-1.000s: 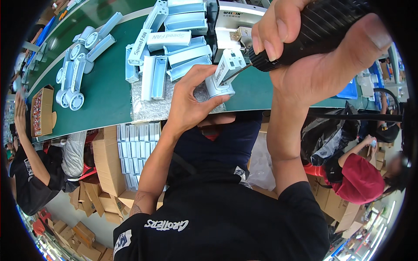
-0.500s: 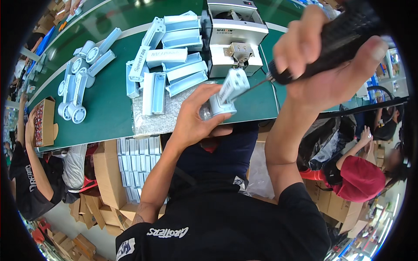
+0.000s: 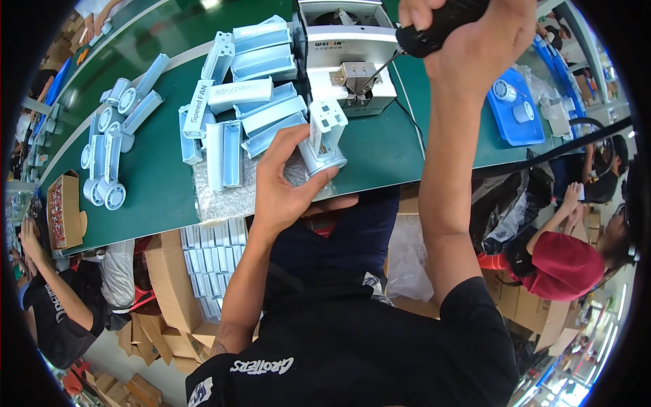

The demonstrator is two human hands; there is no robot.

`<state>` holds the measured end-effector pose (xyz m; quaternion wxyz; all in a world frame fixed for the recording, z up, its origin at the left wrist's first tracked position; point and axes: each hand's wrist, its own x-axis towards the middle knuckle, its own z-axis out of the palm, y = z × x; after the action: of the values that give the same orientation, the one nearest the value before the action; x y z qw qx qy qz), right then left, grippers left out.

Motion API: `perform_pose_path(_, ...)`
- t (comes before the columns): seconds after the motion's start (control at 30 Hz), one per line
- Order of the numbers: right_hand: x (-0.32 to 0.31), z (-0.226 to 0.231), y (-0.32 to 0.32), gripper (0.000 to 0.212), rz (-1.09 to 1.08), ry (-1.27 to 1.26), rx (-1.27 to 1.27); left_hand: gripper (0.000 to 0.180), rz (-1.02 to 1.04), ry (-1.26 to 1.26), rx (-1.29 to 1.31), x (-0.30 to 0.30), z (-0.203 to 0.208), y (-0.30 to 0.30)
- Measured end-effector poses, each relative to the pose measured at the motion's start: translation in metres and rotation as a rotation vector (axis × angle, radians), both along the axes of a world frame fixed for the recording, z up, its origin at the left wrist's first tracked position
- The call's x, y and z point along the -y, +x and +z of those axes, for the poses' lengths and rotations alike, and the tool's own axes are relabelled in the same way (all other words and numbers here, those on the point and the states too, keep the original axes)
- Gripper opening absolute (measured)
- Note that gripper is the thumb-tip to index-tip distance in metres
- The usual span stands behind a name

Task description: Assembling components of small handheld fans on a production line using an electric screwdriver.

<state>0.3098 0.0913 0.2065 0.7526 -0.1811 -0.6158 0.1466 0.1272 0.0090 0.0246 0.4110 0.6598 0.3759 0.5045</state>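
Observation:
My left hand (image 3: 281, 180) is closed around a light-blue plastic fan housing (image 3: 327, 129) at the table's front edge. Its round end points down and its squared end, with small holes, points up. Farther right, my right hand (image 3: 478, 51) grips a black electric screwdriver (image 3: 437, 28). The screwdriver's thin bit (image 3: 381, 70) slants down to the metal block (image 3: 357, 74) on the front of a silver screw feeder (image 3: 347, 51). Whether a screw sits on the tip is too small to tell.
Light-blue housings (image 3: 254, 91) lie piled left of the feeder, partly on bubble wrap (image 3: 237, 200). More assembled pieces (image 3: 108, 146) lie farther left, near a carton of small parts (image 3: 64, 210). A blue tray (image 3: 519, 119) stands at right. Co-workers sit on both sides.
My right hand has carried the screwdriver up and away from the housing, its bit now at the screw feeder. The housing stays in my left hand, turned more upright.

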Motion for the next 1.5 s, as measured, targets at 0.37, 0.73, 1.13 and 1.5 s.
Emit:
perform_pose_path(0.37, -0.007, -0.003, 0.004, 0.043, 0.111, -0.002, 0.05, 0.06, -0.007, -0.018, 0.022, -0.002, -0.004, 0.001)
perform_pose_path(0.73, -0.007, 0.004, -0.013, 0.038, 0.423, -0.104, -0.174, 0.059, -0.025, -0.033, 0.023, 0.001, -0.005, -0.003)
perform_pose_path(1.13, 0.051, 0.04, -0.007, 0.064, 0.44, 0.071, -0.416, 0.062, -0.054, -0.038, 0.027, -0.004, -0.005, 0.004)
perform_pose_path(1.5, 0.054, -0.002, -0.049, 0.063, 1.046, -0.022, -0.573, 0.062, -0.074, -0.085, 0.098, -0.004, -0.005, 0.004)
